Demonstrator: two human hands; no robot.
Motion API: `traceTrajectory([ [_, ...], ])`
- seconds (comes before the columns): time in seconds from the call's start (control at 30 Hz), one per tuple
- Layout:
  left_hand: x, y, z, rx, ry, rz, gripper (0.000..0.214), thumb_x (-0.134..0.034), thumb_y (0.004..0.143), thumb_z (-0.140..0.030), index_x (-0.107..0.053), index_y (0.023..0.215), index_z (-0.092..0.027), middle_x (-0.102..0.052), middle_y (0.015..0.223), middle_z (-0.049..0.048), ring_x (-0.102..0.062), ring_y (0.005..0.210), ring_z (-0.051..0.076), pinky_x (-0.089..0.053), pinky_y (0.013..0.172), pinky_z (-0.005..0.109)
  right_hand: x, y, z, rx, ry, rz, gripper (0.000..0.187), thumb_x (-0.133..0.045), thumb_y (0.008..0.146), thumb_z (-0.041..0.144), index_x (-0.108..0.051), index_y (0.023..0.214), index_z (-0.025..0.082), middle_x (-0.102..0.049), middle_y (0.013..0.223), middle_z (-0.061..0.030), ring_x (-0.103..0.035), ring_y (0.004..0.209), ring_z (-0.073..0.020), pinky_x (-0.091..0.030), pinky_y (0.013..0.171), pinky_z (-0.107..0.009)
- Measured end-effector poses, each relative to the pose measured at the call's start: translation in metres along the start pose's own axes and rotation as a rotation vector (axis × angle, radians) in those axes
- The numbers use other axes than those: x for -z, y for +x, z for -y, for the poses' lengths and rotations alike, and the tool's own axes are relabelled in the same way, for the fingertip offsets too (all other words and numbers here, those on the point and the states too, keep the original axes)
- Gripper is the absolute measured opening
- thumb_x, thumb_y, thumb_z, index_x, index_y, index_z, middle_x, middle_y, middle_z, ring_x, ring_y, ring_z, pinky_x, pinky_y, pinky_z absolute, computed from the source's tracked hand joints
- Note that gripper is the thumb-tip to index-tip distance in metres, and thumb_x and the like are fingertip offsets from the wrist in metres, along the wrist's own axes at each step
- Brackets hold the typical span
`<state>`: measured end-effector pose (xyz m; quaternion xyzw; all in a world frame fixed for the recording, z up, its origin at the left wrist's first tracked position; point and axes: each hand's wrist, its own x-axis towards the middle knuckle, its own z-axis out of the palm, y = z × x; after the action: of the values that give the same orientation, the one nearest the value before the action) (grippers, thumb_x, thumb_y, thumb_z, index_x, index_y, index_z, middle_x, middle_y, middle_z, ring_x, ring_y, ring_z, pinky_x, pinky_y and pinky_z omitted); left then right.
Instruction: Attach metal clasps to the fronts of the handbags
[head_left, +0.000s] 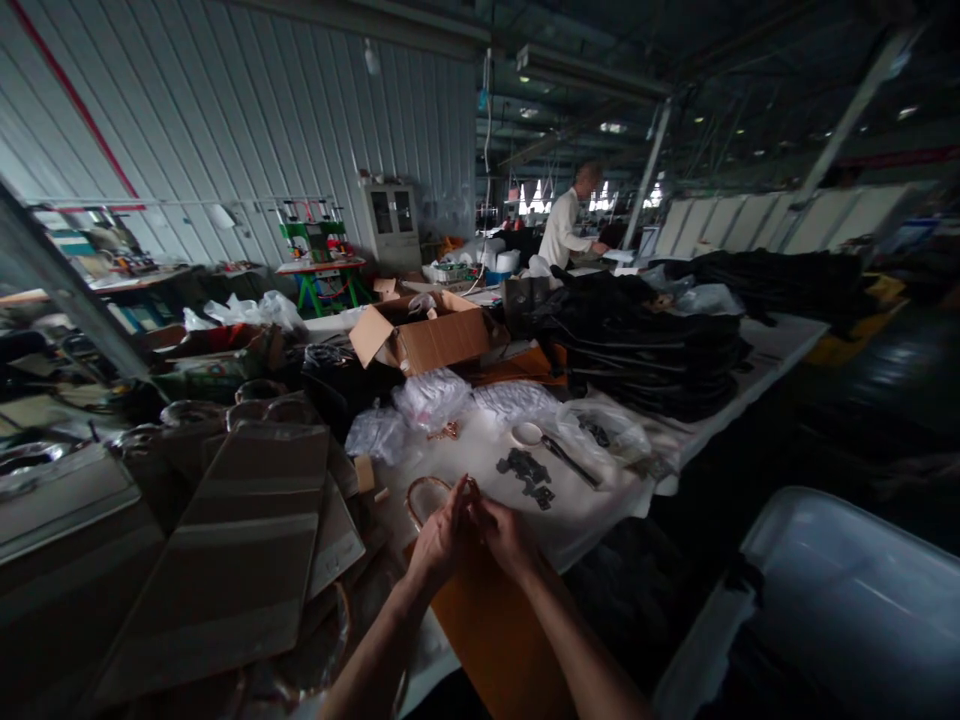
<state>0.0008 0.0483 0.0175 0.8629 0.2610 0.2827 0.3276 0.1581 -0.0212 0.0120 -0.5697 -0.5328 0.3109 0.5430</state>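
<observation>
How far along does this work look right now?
Looks done: a tall pile of dark goods is stacked on the table. In hand: the left hand and right hand meet over an orange piece, working something small. Looks left: dark small parts and filled clear bags lie untouched.

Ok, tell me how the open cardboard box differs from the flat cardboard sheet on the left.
The box stands assembled with its flaps open; the sheet lies flat. The box sits farther up the table, beyond the clear plastic bags; the sheet lies close by, left of the hands, left hand and right hand. The box holds items; the sheet carries pale bands across it. Both are brown cardboard.
</observation>
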Motion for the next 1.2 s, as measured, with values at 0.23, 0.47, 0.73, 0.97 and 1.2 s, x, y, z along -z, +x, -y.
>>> traceTrajectory([
  [0.23,0.004,0.003,-0.006,0.327,0.290,-0.182,0.038,-0.038,0.098,-0.016,-0.053,0.132,-0.009,-0.065,0.122,0.0217,-0.066,0.109,0.027,-0.053,0.098,0.043,-0.001,0.019,-0.033,0.017,-0.072,-0.185,0.042,-0.062,0.094,0.061,-0.078,0.102,0.023,-0.079,0.099,-0.0098,-0.073,0.091,-0.0293,-0.058,0.078,-0.035],
  [0.47,-0.002,0.020,-0.012,0.631,0.404,-0.068,0.028,-0.043,0.097,-0.017,-0.068,0.107,-0.011,-0.069,0.106,0.0210,-0.065,0.108,0.034,-0.050,0.092,0.043,0.002,0.030,-0.040,-0.253,0.133,-0.161,0.054,-0.074,0.075,0.071,-0.074,0.093,0.020,-0.076,0.084,-0.0088,-0.064,0.052,-0.0208,-0.044,0.040,-0.026],
  [0.73,0.001,0.035,-0.010,0.753,0.277,0.004,0.047,-0.062,0.093,-0.058,-0.073,0.106,-0.014,-0.074,0.102,0.0212,-0.070,0.102,0.037,-0.052,0.086,0.040,0.009,0.023,-0.037,-0.195,0.089,-0.097,0.051,-0.071,0.083,0.068,-0.073,0.099,0.019,-0.075,0.081,-0.0069,-0.063,0.056,-0.0199,-0.046,0.047,-0.026],
  [0.97,0.006,0.021,-0.003,0.711,0.034,-0.091,0.049,-0.062,0.089,-0.069,-0.071,0.097,-0.021,-0.074,0.095,0.0104,-0.069,0.094,0.028,-0.050,0.081,0.034,0.014,0.013,-0.021,-0.124,0.116,-0.152,0.049,-0.071,0.087,0.065,-0.075,0.105,0.019,-0.069,0.072,-0.0044,-0.059,0.060,-0.0204,-0.044,0.050,-0.028],
  [1.2,0.019,0.005,-0.017,0.466,-0.432,-0.119,0.059,-0.064,0.083,-0.075,-0.070,0.100,-0.018,-0.071,0.089,0.0045,-0.066,0.086,0.023,-0.051,0.077,0.030,0.012,-0.002,-0.004,-0.058,0.188,-0.152,0.043,-0.074,0.089,0.057,-0.076,0.108,0.019,-0.066,0.070,-0.0025,-0.055,0.059,-0.0171,-0.042,0.051,-0.026],
])
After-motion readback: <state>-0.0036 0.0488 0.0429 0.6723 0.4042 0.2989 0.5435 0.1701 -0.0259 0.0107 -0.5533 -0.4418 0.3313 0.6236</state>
